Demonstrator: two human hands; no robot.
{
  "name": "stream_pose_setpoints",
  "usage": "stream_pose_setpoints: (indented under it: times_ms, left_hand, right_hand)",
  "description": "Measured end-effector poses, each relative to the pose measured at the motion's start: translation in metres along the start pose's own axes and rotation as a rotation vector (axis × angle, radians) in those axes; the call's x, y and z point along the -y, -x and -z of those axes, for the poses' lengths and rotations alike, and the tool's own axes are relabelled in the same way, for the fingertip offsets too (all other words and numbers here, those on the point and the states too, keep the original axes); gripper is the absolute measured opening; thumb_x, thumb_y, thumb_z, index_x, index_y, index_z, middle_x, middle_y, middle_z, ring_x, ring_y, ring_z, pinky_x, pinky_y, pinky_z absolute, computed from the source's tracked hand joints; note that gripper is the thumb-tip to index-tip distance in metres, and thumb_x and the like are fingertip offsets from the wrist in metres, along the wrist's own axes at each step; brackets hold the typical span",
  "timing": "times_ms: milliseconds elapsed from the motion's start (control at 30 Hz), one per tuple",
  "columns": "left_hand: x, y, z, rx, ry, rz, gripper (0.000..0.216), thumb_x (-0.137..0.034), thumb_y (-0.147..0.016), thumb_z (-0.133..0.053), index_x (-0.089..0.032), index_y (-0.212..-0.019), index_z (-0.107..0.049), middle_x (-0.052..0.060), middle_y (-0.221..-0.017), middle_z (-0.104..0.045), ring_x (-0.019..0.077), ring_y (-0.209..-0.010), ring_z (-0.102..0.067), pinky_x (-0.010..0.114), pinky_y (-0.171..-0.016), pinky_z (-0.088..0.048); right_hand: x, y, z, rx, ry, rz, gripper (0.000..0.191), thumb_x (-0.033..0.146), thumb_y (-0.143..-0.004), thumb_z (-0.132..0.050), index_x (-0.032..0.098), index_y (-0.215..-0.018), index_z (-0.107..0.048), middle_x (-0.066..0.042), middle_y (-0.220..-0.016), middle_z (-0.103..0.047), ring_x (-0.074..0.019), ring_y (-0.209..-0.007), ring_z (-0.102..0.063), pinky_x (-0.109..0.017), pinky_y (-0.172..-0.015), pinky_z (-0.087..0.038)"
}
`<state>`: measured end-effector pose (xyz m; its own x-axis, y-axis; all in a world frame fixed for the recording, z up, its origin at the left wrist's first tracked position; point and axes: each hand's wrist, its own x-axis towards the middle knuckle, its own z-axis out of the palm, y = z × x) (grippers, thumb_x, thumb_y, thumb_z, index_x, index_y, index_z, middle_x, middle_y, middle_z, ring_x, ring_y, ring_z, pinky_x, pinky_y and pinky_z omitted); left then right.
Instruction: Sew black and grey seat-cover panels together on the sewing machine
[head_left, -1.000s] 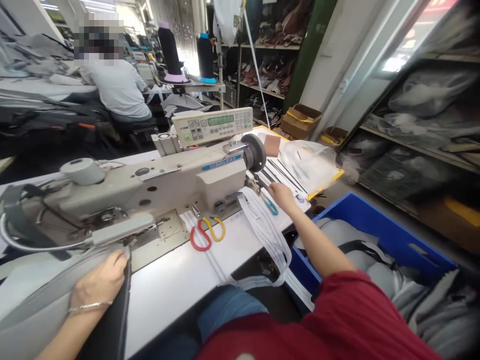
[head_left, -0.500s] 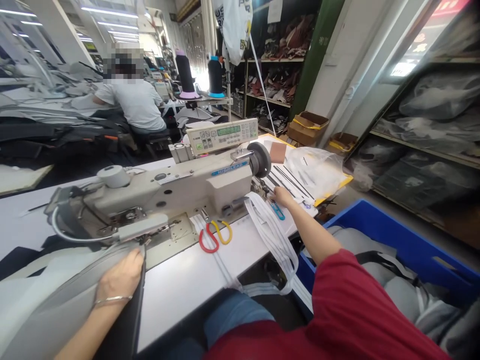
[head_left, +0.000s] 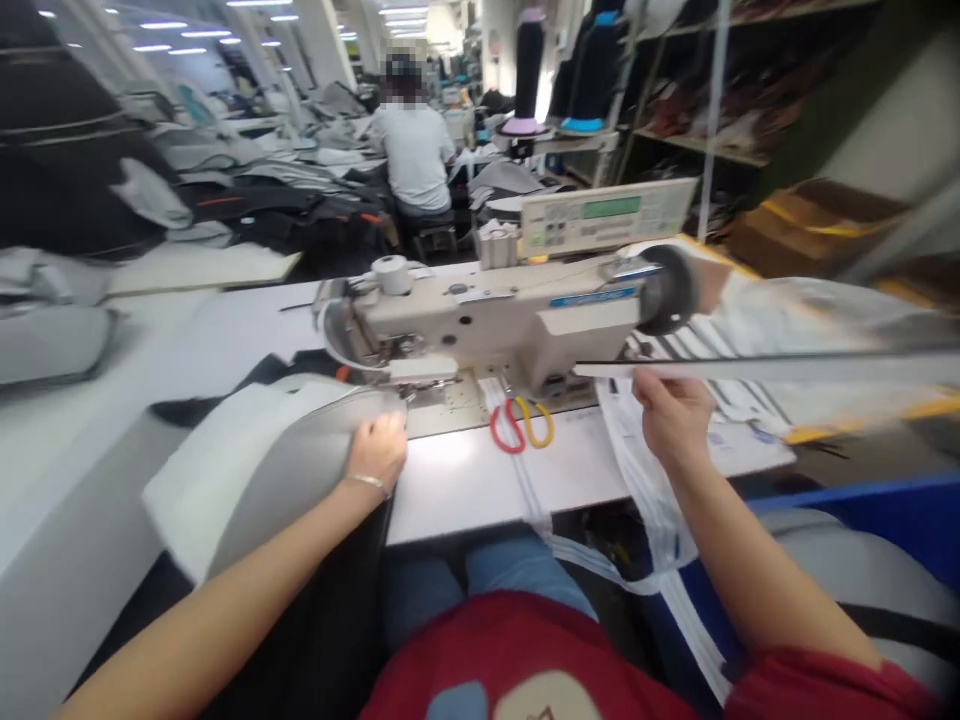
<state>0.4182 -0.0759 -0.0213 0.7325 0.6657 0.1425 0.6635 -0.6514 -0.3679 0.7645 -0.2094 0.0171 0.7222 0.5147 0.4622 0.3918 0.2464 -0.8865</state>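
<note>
Two grips, fingers clenched: my left hand (head_left: 380,447) on grey curved fabric panel (head_left: 296,450), right hand (head_left: 676,415) on long black-edged white strip (head_left: 825,369); swinging that low could snag red-and-yellow-handled scissors (head_left: 516,418).

Around one sewing machine (head_left: 480,318), one left hand (head_left: 380,448) and one right hand (head_left: 677,415) are showing, and one strip (head_left: 780,370) is stretching past its right end. One pair of scissors (head_left: 516,420) is lying at its front; one control panel (head_left: 607,215), two cones on coloured bases (head_left: 529,70) and one person (head_left: 415,155) are appearing behind it.
</note>
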Motion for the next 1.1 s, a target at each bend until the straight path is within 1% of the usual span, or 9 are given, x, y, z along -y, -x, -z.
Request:
stream_pose_setpoints:
  times_ms: [67, 167, 233, 300, 433, 533, 633, 833, 1100]
  left_hand:
    - [-0.003, -0.003, -0.001, 0.082, 0.037, 0.039, 0.027, -0.007, -0.077, -0.033, -0.01, -0.073, -0.059, 0.015, -0.083, -0.053, 0.0256, -0.079, -0.045, 0.038, -0.062, -0.032]
    - [-0.007, -0.002, -0.008, 0.153, 0.104, 0.051, 0.029, -0.007, -0.078, -0.031, -0.009, -0.076, -0.06, 0.017, -0.086, -0.054, 0.026, -0.08, -0.045, 0.038, -0.062, -0.032]
    - [-0.009, 0.002, -0.014, 0.17, 0.125, 0.05, 0.032, -0.006, -0.078, -0.029, -0.008, -0.08, -0.06, 0.018, -0.091, -0.054, 0.0253, -0.081, -0.046, 0.039, -0.063, -0.033]
    - [-0.008, 0.008, -0.019, 0.176, 0.126, 0.076, 0.034, -0.005, -0.078, -0.027, -0.008, -0.087, -0.06, 0.018, -0.098, -0.054, 0.0244, -0.081, -0.046, 0.039, -0.065, -0.035]
    - [0.01, 0.016, -0.031, 0.15, 0.201, 0.095, 0.035, -0.008, -0.077, -0.033, -0.011, -0.104, -0.055, 0.012, -0.113, -0.052, 0.0213, -0.085, -0.048, 0.036, -0.075, -0.039]
    - [0.028, 0.015, -0.038, 0.113, 0.318, 0.059, 0.036, -0.007, -0.074, -0.037, -0.016, -0.102, -0.058, 0.004, -0.115, -0.053, 0.0169, -0.085, -0.049, 0.03, -0.08, -0.041]
    - [0.039, 0.014, -0.044, 0.078, 0.403, 0.038, 0.037, -0.006, -0.072, -0.036, -0.019, -0.097, -0.06, 0.0, -0.111, -0.057, 0.0142, -0.082, -0.051, 0.028, -0.079, -0.044]
    - [0.037, 0.017, -0.049, 0.01, 0.339, 0.002, 0.034, -0.007, -0.073, -0.038, -0.017, -0.097, -0.061, 0.001, -0.11, -0.057, 0.0167, -0.082, -0.049, 0.029, -0.074, -0.046]
    - [0.027, 0.02, -0.032, 0.051, 0.31, 0.004, 0.035, -0.02, -0.071, -0.043, -0.013, -0.103, -0.055, 0.004, -0.116, -0.052, 0.0197, -0.088, -0.047, 0.031, -0.08, -0.043]
  right_hand:
    - [0.012, 0.033, -0.037, 0.267, 0.019, 0.031, 0.015, 0.033, -0.07, -0.059, 0.018, -0.069, -0.058, 0.0, -0.066, -0.055, -0.0112, -0.058, -0.05, -0.025, -0.055, -0.041]
    - [0.021, 0.075, -0.088, 0.688, 0.005, 0.258, 0.015, 0.03, -0.078, -0.05, 0.019, -0.076, -0.061, -0.003, -0.083, -0.059, -0.0139, -0.075, -0.054, -0.028, -0.068, -0.043]
    - [0.018, 0.095, -0.119, 0.876, 0.059, 0.424, 0.021, 0.026, -0.083, -0.041, 0.019, -0.083, -0.06, -0.004, -0.091, -0.058, -0.0146, -0.083, -0.052, -0.028, -0.072, -0.04]
    - [0.009, 0.109, -0.146, 0.983, 0.197, 0.56, 0.026, 0.022, -0.086, -0.034, 0.017, -0.086, -0.059, -0.005, -0.092, -0.058, -0.0148, -0.082, -0.05, -0.028, -0.071, -0.038]
    - [-0.01, 0.126, -0.182, 1.108, 0.435, 0.748, 0.03, 0.016, -0.087, -0.031, 0.015, -0.076, -0.058, -0.005, -0.081, -0.057, -0.0135, -0.07, -0.044, -0.028, -0.063, -0.03]
    - [-0.019, 0.131, -0.191, 1.133, 0.51, 0.823, 0.028, 0.012, -0.086, -0.033, 0.013, -0.071, -0.057, -0.006, -0.078, -0.055, -0.0153, -0.073, -0.042, -0.029, -0.061, -0.026]
    - [-0.021, 0.132, -0.191, 1.158, 0.53, 0.857, 0.024, 0.011, -0.085, -0.036, 0.012, -0.072, -0.056, -0.007, -0.079, -0.054, -0.0169, -0.08, -0.041, -0.03, -0.063, -0.025]
    - [-0.018, 0.131, -0.189, 1.249, 0.587, 0.876, 0.023, 0.008, -0.083, -0.036, 0.011, -0.074, -0.057, -0.007, -0.079, -0.052, -0.0169, -0.077, -0.041, -0.03, -0.062, -0.026]
    - [-0.012, 0.129, -0.193, 1.289, 0.608, 0.899, 0.023, 0.006, -0.081, -0.037, 0.01, -0.072, -0.058, -0.008, -0.078, -0.051, -0.0183, -0.076, -0.042, -0.031, -0.06, -0.028]
